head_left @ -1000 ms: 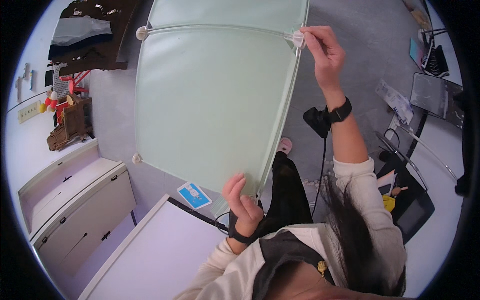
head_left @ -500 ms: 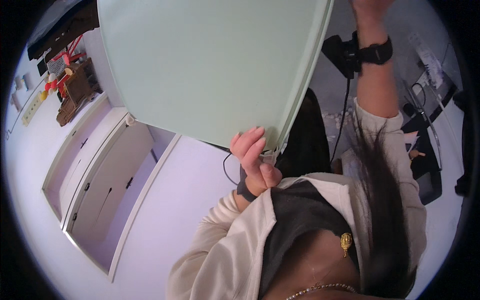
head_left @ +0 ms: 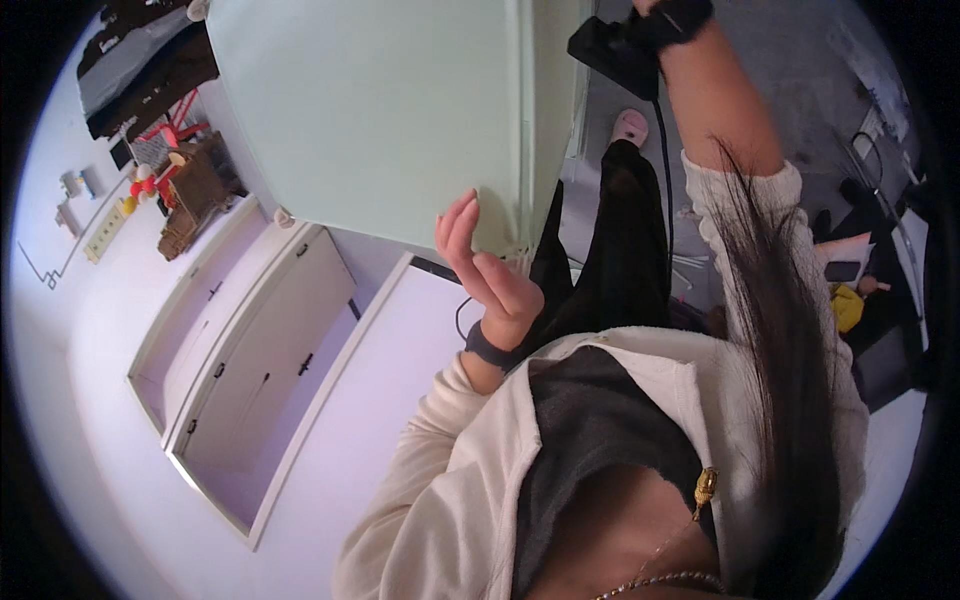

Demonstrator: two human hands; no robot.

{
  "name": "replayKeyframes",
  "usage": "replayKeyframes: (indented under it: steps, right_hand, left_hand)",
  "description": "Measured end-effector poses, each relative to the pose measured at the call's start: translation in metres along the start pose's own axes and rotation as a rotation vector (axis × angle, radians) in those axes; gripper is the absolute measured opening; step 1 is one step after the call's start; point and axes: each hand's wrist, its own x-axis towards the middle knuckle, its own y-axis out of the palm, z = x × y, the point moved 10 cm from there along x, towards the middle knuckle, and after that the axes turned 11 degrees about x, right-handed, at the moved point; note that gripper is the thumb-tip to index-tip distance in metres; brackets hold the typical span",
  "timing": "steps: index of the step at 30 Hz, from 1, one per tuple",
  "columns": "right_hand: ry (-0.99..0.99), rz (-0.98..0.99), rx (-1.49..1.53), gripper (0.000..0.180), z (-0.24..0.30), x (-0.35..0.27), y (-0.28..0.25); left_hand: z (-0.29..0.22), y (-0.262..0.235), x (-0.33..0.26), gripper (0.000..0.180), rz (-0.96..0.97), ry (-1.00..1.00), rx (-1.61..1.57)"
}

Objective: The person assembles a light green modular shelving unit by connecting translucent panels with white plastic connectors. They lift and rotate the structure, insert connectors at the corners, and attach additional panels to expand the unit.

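Observation:
A large pale green, box-shaped thing (head_left: 370,110) with smooth sides and seamed edges fills the top middle. Small whitish corner pieces (head_left: 284,217) show on its left edge. At its lower corner is my left hand (head_left: 490,265), fingers stretched upward against the face and not wrapped around it; whether it bears weight I cannot tell. My right hand (head_left: 644,6) is almost wholly cut off by the top edge, near the box's right side, so its fingers are hidden. A dark strap with a black device (head_left: 612,55) and cable is on my right wrist.
At left a white cabinet (head_left: 290,350) has several black handles. Behind it are a brown wicker basket (head_left: 195,195) and red items. My legs (head_left: 625,240) and a pink slipper (head_left: 631,127) are below the box. Dark furniture and a yellow thing (head_left: 847,308) stand at right.
The box has turned and moved upward, showing more of its right side. My right hand has gone left, mostly out of view. My left hand has risen slightly, its fingers straighter.

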Motion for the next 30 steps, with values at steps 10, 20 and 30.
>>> replayKeyframes:
  steps: [10,20,30]
  right_hand:
    - [0.507,-0.009,0.115,0.023,0.019,-0.169,-0.062]
    - [1.439,-0.082,0.889,0.023,0.106,-0.404,0.027]
    - [1.569,-0.665,1.468,0.018,0.118,-0.417,0.059]
  left_hand:
    - [-0.013,-0.021,-0.028,0.040,0.195,0.272,0.341]
    - [0.006,-0.028,-0.041,0.042,0.191,0.176,0.271]
    - [0.013,-0.029,-0.040,0.043,0.217,0.281,0.188]
